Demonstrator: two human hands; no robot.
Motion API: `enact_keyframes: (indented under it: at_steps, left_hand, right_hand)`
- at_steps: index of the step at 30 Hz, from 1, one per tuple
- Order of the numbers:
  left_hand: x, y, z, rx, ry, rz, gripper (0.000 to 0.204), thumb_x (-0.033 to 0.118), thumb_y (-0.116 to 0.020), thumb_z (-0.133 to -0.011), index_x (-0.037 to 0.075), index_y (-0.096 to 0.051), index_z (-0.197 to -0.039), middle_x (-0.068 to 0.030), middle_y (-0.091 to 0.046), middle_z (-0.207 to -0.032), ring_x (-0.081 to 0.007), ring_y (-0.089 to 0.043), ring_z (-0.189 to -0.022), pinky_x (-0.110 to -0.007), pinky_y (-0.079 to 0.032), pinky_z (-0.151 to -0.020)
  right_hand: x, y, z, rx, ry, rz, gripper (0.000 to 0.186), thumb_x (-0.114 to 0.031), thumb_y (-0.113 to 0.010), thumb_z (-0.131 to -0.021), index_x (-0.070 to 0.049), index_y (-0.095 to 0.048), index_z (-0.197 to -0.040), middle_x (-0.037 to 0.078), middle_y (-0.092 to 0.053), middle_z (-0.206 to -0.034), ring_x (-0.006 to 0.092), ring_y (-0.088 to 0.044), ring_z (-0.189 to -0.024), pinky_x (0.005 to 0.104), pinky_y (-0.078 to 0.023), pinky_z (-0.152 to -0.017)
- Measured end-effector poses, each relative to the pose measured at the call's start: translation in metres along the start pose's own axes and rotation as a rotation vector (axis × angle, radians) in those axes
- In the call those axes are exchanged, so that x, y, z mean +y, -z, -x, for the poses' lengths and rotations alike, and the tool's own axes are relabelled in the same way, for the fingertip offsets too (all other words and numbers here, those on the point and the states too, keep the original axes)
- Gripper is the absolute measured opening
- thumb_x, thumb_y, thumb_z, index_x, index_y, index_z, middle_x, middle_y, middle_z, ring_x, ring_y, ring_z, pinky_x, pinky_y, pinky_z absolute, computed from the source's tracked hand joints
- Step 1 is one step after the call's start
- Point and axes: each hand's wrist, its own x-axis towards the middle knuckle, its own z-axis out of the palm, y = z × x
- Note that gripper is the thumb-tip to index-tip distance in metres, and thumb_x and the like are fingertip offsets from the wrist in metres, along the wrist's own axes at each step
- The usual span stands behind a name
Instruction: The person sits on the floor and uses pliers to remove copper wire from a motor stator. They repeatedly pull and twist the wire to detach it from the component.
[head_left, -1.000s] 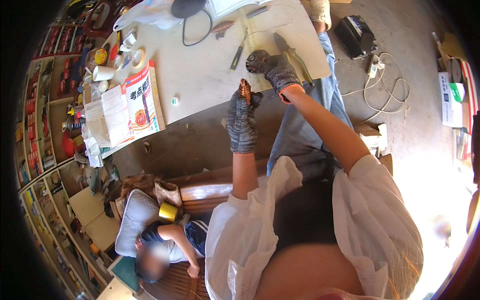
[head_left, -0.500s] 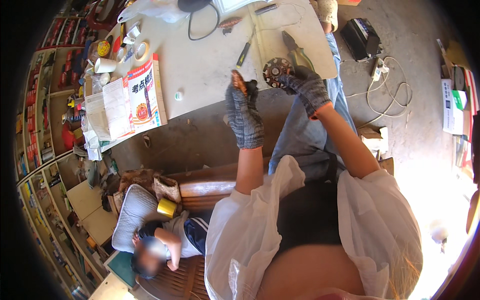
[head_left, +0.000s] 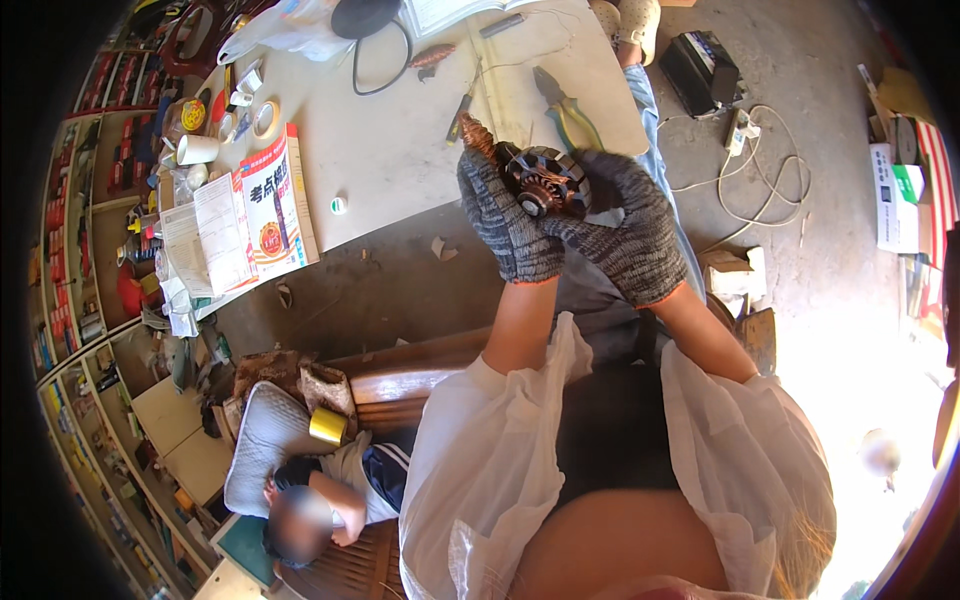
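My right hand (head_left: 632,222), in a grey knitted glove, is closed around a round motor armature (head_left: 550,178) with a dark slotted core, copper windings and a short shaft end. My left hand (head_left: 500,215), gloved alike, is cupped against the armature's left side. From its fingers a bundle of copper wire (head_left: 478,136) sticks up beyond the armature. How the left fingers grip is partly hidden. Both hands are over the table's front edge. Just past them on the table lie pliers (head_left: 568,112) with yellow-green handles and a thin screwdriver (head_left: 463,112).
On the table (head_left: 400,150) are a reddish-brown object (head_left: 432,56), a red-and-white book (head_left: 275,205), tape rolls (head_left: 266,118) and a white cup (head_left: 198,149). A person lies on a wooden bench (head_left: 365,555) at lower left. A black battery (head_left: 700,72) and a white cable (head_left: 790,170) are on the floor.
My hands have come together, bringing the copper wire bundle and the armature side by side. The armature has turned so its shaft end shows. The view has shifted slightly.
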Motion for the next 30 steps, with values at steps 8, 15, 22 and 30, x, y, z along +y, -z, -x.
enact_keyframes:
  at_steps: [8, 15, 22, 30]
  left_hand:
    - [0.019, -0.041, 0.022, 0.065, -0.34, -0.317, 0.031, 0.034, -0.049, -0.092, 0.004, -0.052, -0.1, -0.0065, -0.058, -0.084, -0.0165, -0.058, -0.068, -0.029, -0.05, -0.058]
    - [0.031, -0.03, 0.018, 0.033, 0.252, -0.049, 0.05, 0.058, -0.048, -0.082, 0.01, -0.058, -0.087, -0.0083, -0.058, -0.062, -0.0241, -0.055, -0.047, -0.035, -0.044, -0.037]
    - [0.021, -0.028, 0.016, 0.051, 0.19, -0.022, 0.044, 0.054, -0.052, -0.083, 0.01, -0.057, -0.085, -0.0083, -0.06, -0.064, -0.0237, -0.058, -0.047, -0.035, -0.047, -0.037]
    - [0.032, -0.034, 0.021, 0.084, 0.353, 0.086, 0.029, 0.033, -0.052, -0.09, 0.007, -0.053, -0.102, -0.0033, -0.056, -0.079, -0.0176, -0.058, -0.066, -0.031, -0.051, -0.056]
  right_hand:
    - [-0.019, 0.016, -0.01, -0.019, 0.321, 0.211, 0.029, -0.014, -0.075, -0.064, -0.009, -0.068, -0.093, 0.01, -0.058, -0.092, 0.0252, -0.054, -0.091, 0.0335, -0.045, -0.082]
    - [-0.001, 0.024, -0.001, 0.158, 0.079, -0.102, 0.018, 0.005, -0.057, -0.075, -0.003, -0.068, -0.088, 0.007, -0.063, -0.091, 0.0189, -0.058, -0.091, 0.0296, -0.045, -0.083]
    - [0.0, 0.022, 0.002, 0.133, -0.148, -0.451, 0.014, 0.001, -0.055, -0.083, 0.002, -0.061, -0.096, 0.009, -0.064, -0.089, 0.0157, -0.06, -0.079, 0.0277, -0.048, -0.074]
    - [0.032, 0.007, -0.005, 0.035, -0.189, -0.476, 0.014, -0.004, -0.055, -0.085, 0.002, -0.06, -0.097, 0.008, -0.063, -0.082, 0.0141, -0.06, -0.076, 0.0262, -0.048, -0.069]
